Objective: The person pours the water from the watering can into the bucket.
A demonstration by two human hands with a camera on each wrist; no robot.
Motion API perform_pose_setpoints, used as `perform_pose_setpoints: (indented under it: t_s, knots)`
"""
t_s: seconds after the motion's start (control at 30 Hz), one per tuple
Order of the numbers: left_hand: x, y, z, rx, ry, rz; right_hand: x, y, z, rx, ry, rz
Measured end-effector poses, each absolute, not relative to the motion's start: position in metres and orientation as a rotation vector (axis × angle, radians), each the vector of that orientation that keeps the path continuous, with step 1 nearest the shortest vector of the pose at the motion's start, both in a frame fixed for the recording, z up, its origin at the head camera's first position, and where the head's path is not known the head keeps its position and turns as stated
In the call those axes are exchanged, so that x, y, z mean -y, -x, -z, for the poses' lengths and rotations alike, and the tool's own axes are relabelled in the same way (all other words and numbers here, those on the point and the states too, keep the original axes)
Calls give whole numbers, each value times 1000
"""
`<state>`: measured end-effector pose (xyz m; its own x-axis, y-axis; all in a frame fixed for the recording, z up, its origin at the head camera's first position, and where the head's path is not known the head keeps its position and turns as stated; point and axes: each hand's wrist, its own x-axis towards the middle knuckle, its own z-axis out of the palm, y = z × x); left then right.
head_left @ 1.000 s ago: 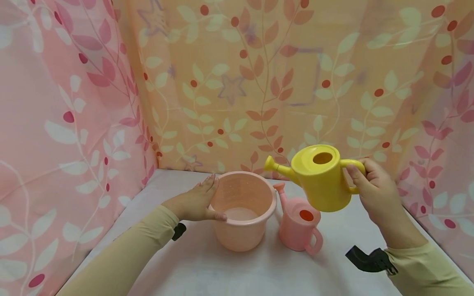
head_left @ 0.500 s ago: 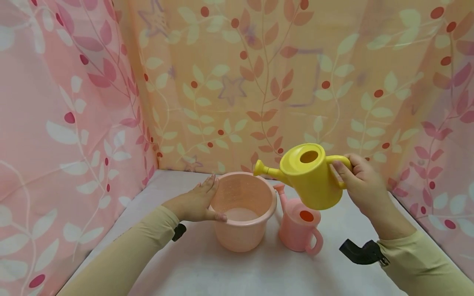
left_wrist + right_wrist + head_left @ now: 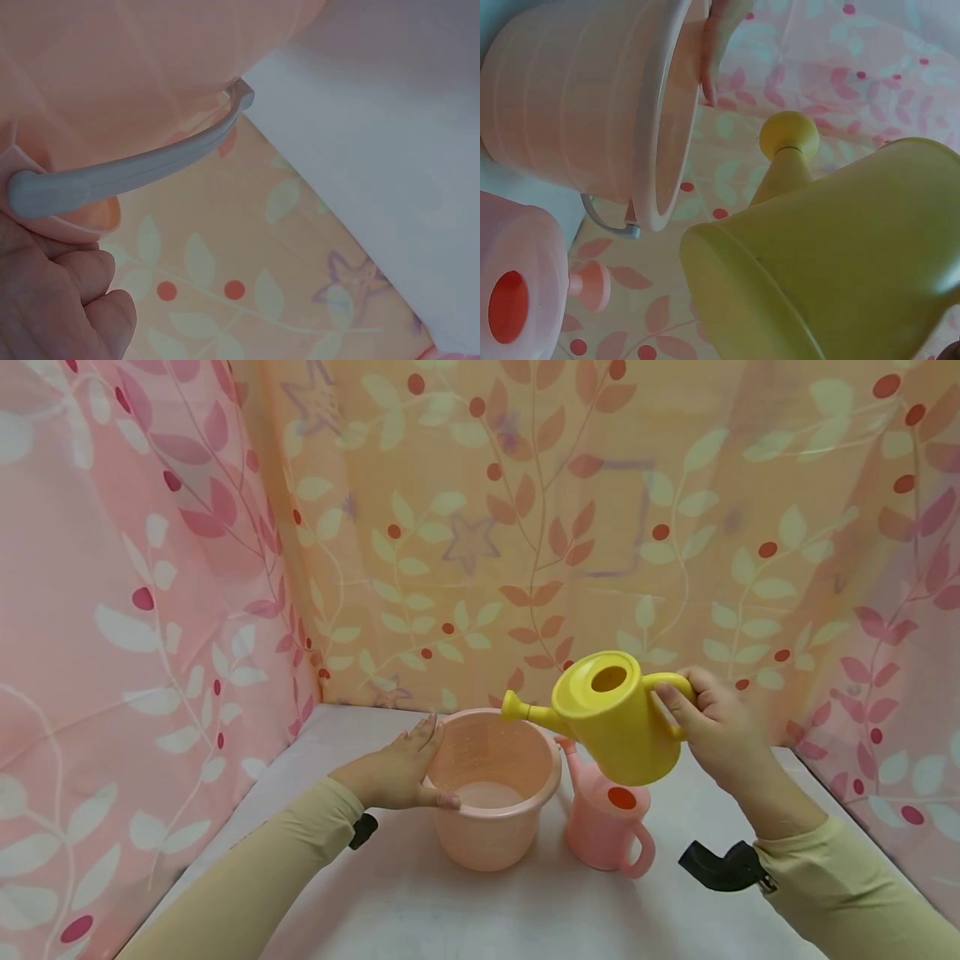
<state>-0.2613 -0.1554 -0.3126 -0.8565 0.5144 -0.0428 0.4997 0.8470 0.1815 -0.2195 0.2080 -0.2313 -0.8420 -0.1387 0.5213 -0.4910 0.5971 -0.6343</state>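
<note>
- My left hand grips the rim of the pink bucket standing on the white surface.
- Pink watering can just right of it.
- My right hand curls round the handle of the yellow watering can, held aloft, spout over the bucket's far rim.
- Floral curtains behind.

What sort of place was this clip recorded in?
Probably a small staged recording booth, not a real garden or kitchen: leaf-print curtains close in a white table on three sides, and the only things on or over it are a pink bucket and toy-like watering cans.
</note>
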Motion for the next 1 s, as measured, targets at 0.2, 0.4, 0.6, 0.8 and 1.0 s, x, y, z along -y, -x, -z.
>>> perform_pose_setpoints:
  t_s: [0.2,0.4,0.6,0.8,1.0]
  knots:
    - [156,262,313,-2934,-813,-245,-205,219,230,2448,-506,-1114]
    - [156,261,314,-2931,-811,-252,-203,219,229,2445,-498,-1026]
    - [156,261,314,-2937,-816,-266,-203,219,229,2439,-513,-977]
    - [156,261,314,-2938,-829,-289,-202,218,228,2450,-501,-954]
    - [157,263,316,-2939,-822,-268,-201,217,226,2470,-505,-951]
